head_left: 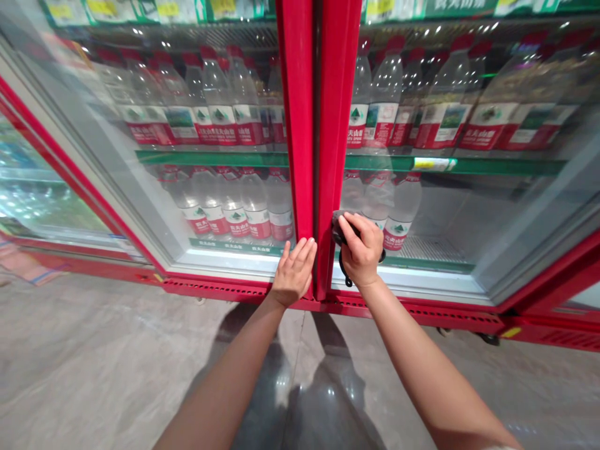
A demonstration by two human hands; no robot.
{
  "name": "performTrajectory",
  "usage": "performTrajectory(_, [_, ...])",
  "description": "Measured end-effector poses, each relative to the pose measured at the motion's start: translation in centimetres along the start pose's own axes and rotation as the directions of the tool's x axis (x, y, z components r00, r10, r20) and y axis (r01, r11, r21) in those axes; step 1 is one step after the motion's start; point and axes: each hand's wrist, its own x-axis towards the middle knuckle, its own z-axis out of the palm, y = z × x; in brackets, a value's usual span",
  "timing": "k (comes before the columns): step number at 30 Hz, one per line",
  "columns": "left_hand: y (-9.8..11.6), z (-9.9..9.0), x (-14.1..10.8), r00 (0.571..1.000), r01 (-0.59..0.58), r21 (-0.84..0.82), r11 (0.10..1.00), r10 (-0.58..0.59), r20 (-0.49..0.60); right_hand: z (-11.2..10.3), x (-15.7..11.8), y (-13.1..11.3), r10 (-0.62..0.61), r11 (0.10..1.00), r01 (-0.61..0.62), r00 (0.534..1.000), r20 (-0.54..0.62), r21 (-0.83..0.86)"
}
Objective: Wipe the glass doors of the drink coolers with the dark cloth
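My left hand (295,270) lies flat with fingers stretched out, against the lower corner of the left glass door, by its red frame (300,144). In my right hand (364,247) is a small black object (338,230) with a thin looped cord; its kind I cannot make out. The fingers are closed round it at the lower inner edge of the right glass door, beside that door's red frame (330,156). Behind the glass, water bottles (397,230) with red caps and red-and-white labels stand near the right hand.
More bottles (220,119) line the shelves behind both doors. A green shelf edge (506,165) runs across inside. Below the doors is a red slotted base (450,317), above a grey tiled floor (117,362). Another cooler (42,187) stands at the left.
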Motion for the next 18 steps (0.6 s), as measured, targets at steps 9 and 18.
performTrajectory(9, [-0.3,-0.4,1.3,0.993,0.045,0.054,0.998,-0.039,-0.107,0.4,3.1,-0.8,-0.048,0.998,0.045,0.991,-0.126,-0.032])
performTrajectory(18, [-0.3,-0.6,2.5,0.988,0.085,-0.007,0.996,-0.085,-0.132,1.9,3.0,-1.0,0.024,0.999,-0.020,0.991,0.128,-0.034])
